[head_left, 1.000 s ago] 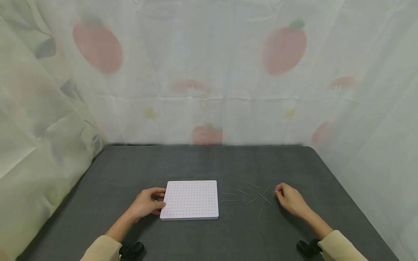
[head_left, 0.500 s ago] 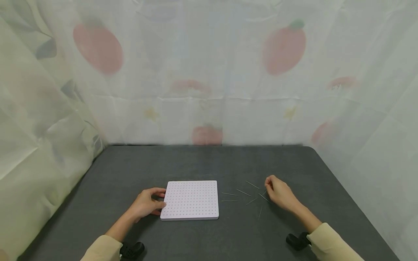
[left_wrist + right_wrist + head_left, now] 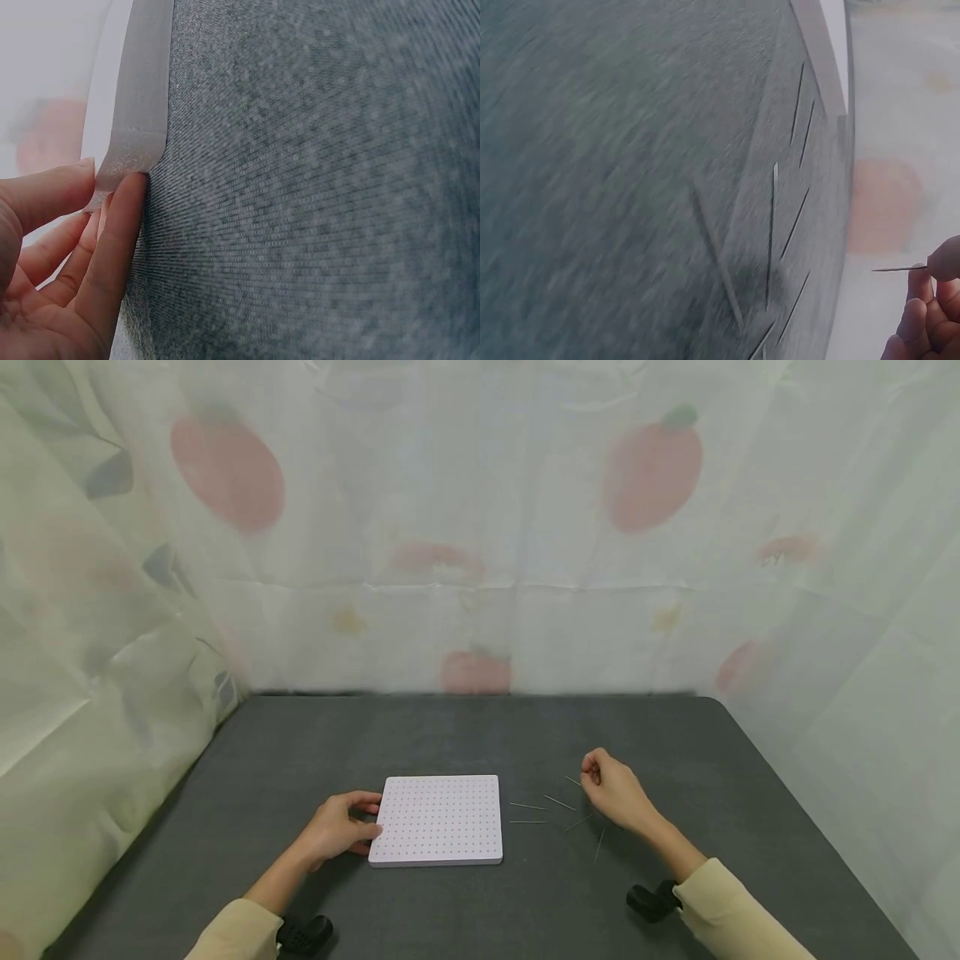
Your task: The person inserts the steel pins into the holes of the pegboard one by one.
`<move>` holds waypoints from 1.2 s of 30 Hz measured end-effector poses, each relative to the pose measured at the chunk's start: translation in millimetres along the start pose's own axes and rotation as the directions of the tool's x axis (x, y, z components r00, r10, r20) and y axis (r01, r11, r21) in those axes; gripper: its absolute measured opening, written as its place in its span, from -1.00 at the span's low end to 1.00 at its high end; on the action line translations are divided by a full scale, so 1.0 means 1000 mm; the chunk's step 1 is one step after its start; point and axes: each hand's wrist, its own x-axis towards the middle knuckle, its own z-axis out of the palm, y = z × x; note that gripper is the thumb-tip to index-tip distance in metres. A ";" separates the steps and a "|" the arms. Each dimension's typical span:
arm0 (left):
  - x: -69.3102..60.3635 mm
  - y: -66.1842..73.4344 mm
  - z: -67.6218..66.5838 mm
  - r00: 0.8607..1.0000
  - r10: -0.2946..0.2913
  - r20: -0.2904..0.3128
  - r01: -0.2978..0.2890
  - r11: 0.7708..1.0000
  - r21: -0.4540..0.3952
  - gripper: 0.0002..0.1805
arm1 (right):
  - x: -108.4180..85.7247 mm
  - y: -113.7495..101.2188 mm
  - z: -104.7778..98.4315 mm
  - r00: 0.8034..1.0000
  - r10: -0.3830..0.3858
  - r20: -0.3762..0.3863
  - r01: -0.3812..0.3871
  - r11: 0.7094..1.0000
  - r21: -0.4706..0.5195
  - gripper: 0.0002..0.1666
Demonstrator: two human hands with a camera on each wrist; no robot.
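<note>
With our right hand (image 3: 615,792) we pinch a needle (image 3: 898,268), raised above the table (image 3: 480,735). Below it and leftward, more needles (image 3: 559,802) lie scattered, reaching nearly to the board (image 3: 437,820). Our left hand (image 3: 335,826) grips the board's left edge, thumb on top, fingers against the side.

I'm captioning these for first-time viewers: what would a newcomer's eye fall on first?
Likely the white dotted board, bright against the dark table, with the left hand holding its left edge. To its right lie scattered thin needles, and near them the right hand pinches another needle, clearest in the right wrist view. Behind the table, large red fruit prints stand out on the pale curtain.
</note>
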 end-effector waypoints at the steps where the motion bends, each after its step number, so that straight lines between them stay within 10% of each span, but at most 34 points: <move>1: 0.000 0.000 0.000 1.000 0.001 -0.001 -0.001 1.000 0.001 -0.37 | 0.002 -0.002 0.002 1.000 0.002 -0.001 -0.002 1.000 0.004 -0.93; 36: -0.002 0.002 0.000 1.000 0.005 -0.005 -0.004 1.000 0.021 -0.38 | 0.036 -0.073 0.063 0.990 -0.138 -0.029 0.141 0.982 0.123 -0.89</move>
